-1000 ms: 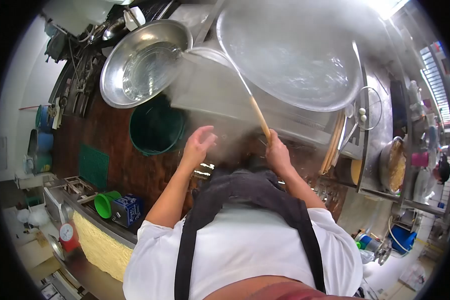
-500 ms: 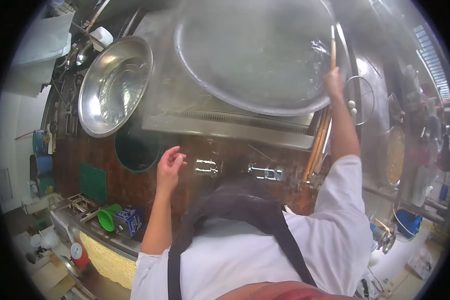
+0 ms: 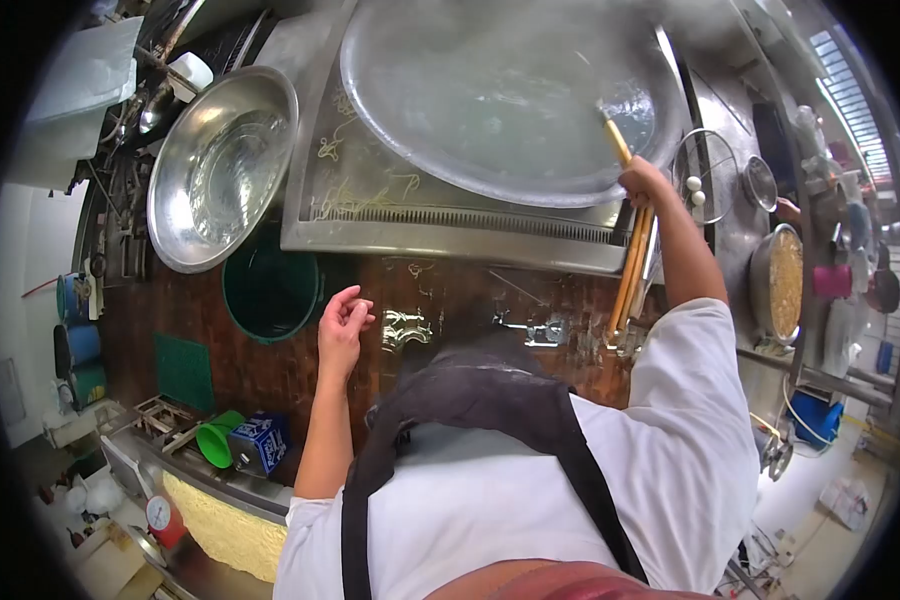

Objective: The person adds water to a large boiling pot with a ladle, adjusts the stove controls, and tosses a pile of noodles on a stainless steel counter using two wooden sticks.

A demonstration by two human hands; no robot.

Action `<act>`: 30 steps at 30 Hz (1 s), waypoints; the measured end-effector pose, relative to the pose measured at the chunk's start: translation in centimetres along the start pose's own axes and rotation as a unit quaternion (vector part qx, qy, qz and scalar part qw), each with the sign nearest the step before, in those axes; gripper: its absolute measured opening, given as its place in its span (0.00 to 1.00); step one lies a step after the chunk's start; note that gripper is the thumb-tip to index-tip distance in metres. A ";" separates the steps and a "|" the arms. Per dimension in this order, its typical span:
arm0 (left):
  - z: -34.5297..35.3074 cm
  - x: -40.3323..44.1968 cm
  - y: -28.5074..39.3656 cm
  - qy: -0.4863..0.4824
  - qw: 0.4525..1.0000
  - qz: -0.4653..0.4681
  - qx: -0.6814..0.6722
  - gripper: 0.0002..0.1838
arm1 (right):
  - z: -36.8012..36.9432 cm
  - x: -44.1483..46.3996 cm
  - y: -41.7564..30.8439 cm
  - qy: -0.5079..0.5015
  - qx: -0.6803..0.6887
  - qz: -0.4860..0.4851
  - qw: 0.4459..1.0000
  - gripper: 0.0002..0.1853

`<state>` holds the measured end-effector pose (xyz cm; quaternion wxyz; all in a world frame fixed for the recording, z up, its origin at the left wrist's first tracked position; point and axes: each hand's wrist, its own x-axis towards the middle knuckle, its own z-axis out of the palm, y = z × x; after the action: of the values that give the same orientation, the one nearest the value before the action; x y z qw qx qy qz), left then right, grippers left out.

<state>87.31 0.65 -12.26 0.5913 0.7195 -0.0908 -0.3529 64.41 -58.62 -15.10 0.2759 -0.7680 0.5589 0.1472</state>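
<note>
My right hand (image 3: pixel 646 183) is closed around the wooden handle (image 3: pixel 618 141) of a long tool. The tool slants over the near right rim of a big round metal pot (image 3: pixel 490 196) and into its cloudy, steaming water; its head is hidden. My left hand (image 3: pixel 344 326) hangs above the wet floor with loosely bent fingers and nothing in it. Close to that hand stands a dark green bucket (image 3: pixel 226 300). Wooden poles (image 3: pixel 630 275) lean against the stove front below my right hand.
Noodle-like strands lie on the metal stove top (image 3: pixel 370 170). A large steel basin (image 3: pixel 175 185) is at the left. To the right are a wire hoop (image 3: pixel 734 172), a strainer (image 3: pixel 760 183) and a pan of yellowish food (image 3: pixel 786 285). Behind sits a yellow slab (image 3: pixel 225 525) with a dial gauge (image 3: pixel 158 514).
My right hand has moved left and slightly nearer, and the tool now slants left over the pot. Steam has thinned, so the stove top shows more clearly. My left hand stays almost in place.
</note>
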 end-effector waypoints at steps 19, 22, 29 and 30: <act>-9.5 -4.3 -3.2 -0.146 0.988 0.049 0.019 0.19 | 17.1 -28.0 -12.7 -0.194 0.555 -0.022 0.809 0.04; -10.2 -4.5 -2.8 -0.147 0.986 0.070 0.025 0.19 | 17.8 -30.4 -14.2 -0.202 0.542 -0.047 0.815 0.04; -10.8 -4.5 -2.5 -0.138 0.988 0.069 0.033 0.19 | 19.0 -37.2 -16.1 -0.143 0.369 -0.107 0.912 0.16; -10.6 -4.6 -2.7 -0.134 0.988 0.065 0.031 0.19 | 19.2 -38.3 -16.2 -0.121 0.323 -0.110 0.932 0.18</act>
<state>89.70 12.31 -12.34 0.5731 0.6760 -0.2271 -0.4038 68.53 -13.94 -5.87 0.5889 -0.6709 0.4503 0.0191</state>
